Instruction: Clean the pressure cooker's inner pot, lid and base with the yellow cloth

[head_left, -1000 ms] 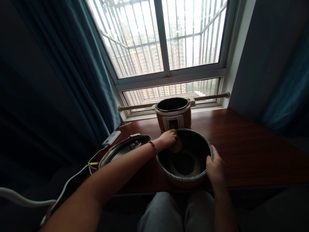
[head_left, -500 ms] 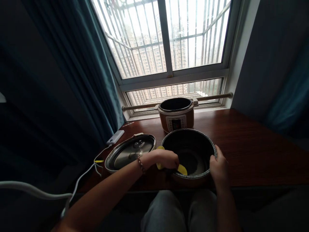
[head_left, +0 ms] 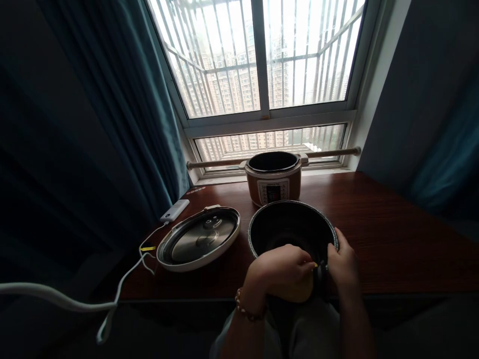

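A dark round inner pot stands near the front edge of the wooden table. My left hand is closed on a yellow sponge pressed against the pot's near rim and outer wall. At the pot's right rim my right hand grips the edge, fingers curled over it. Most of the sponge is hidden under my left hand.
A brown pressure cooker body stands behind the pot by the window. Its steel lid lies upside down to the left. A white power bank and white cable lie at the table's left edge. Teal curtains hang on both sides.
My left hand has swept the sponge from the pot's far left rim round its left side to the near rim. My right hand has stayed on the right rim.
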`<state>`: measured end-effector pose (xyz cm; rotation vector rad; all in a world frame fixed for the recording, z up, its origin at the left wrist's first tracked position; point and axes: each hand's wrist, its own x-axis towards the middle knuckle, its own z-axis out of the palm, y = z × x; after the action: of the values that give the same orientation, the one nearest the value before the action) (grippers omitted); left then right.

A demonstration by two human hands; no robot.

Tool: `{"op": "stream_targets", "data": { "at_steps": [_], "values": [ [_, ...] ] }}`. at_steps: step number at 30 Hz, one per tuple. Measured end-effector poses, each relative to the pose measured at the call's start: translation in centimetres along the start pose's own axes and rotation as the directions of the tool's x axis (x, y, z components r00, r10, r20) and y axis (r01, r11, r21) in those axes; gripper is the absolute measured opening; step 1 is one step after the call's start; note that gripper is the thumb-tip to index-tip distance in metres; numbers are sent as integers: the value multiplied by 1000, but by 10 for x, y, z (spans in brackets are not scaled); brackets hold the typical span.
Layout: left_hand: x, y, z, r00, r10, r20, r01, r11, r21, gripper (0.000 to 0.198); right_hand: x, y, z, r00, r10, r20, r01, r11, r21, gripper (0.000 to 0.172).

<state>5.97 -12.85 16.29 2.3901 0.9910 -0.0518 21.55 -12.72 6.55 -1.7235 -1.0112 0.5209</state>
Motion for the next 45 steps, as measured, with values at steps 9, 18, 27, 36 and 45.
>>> {"op": "stream_targets", "data": {
  "at_steps": [9, 18, 27, 36, 45],
  "values": [
    [-52, -51, -2, 825, -191, -532, -75, 896, -438, 29, -9, -33, -21, 923, -362, -132, 346, 929, -129, 55],
    [-24, -99, 16, 517, -412, -750, 211, 911, -355, 59, -34, -104, 31, 437, 41, 898, 593, 738, -322, 49],
    [-16, -104, 23, 506, -504, -700, 314, 864, -395, 42, 0, -94, 24, 127, 401, 907, 615, 685, -389, 35],
    [-21, -100, 16, 560, -506, -656, 288, 861, -419, 28, 69, -59, 19, 317, 301, 900, 778, 460, -428, 24],
    [-20, -99, 17, 546, -502, -671, 290, 864, -411, 42, 106, -60, 79, 203, -85, 976, 838, 530, -128, 24]
  ]
}}
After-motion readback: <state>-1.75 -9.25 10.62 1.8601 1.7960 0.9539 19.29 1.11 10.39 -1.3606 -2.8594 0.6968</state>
